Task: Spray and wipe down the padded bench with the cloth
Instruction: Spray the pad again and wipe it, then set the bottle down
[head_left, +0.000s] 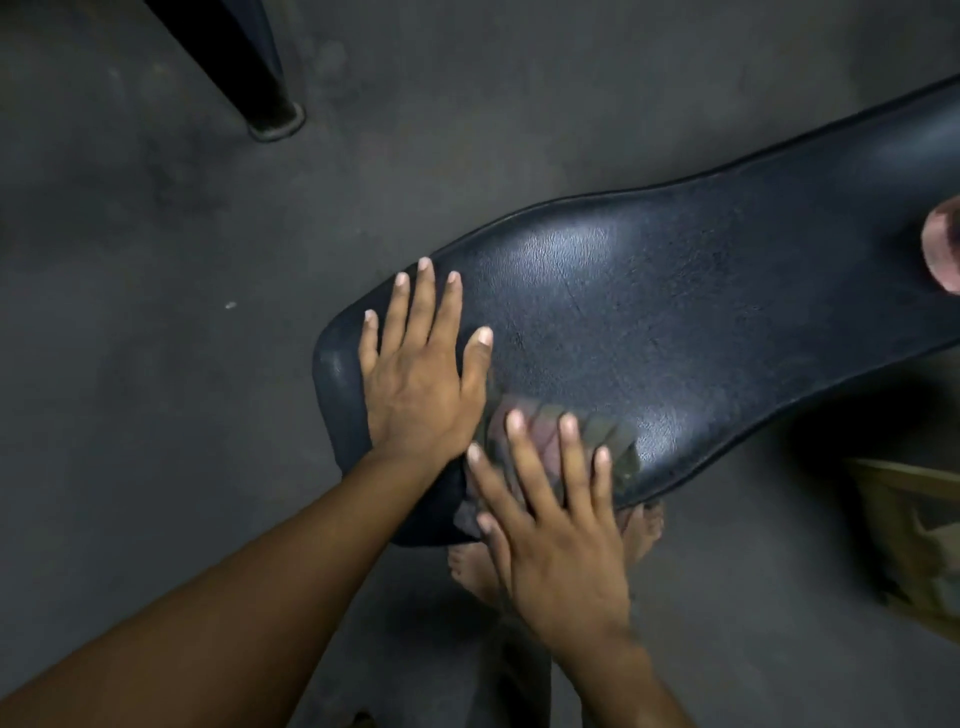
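The black padded bench (649, 312) runs from the lower middle up to the right edge, its surface shiny and creased. My left hand (421, 374) lies flat on its near left end, fingers spread, holding nothing. My right hand (550, 525) presses flat on a thin, blurred cloth (618, 441) of pale and dark stripes at the bench's near edge. The cloth shows between and beyond the fingers. No spray bottle is in view.
A dark grey floor (156, 312) surrounds the bench. A black metal leg with a round foot (275, 119) stands at the top left. A pinkish rounded object (943, 249) sits at the right edge. Cardboard (914, 535) lies at the lower right. My bare feet (478, 566) show below the bench.
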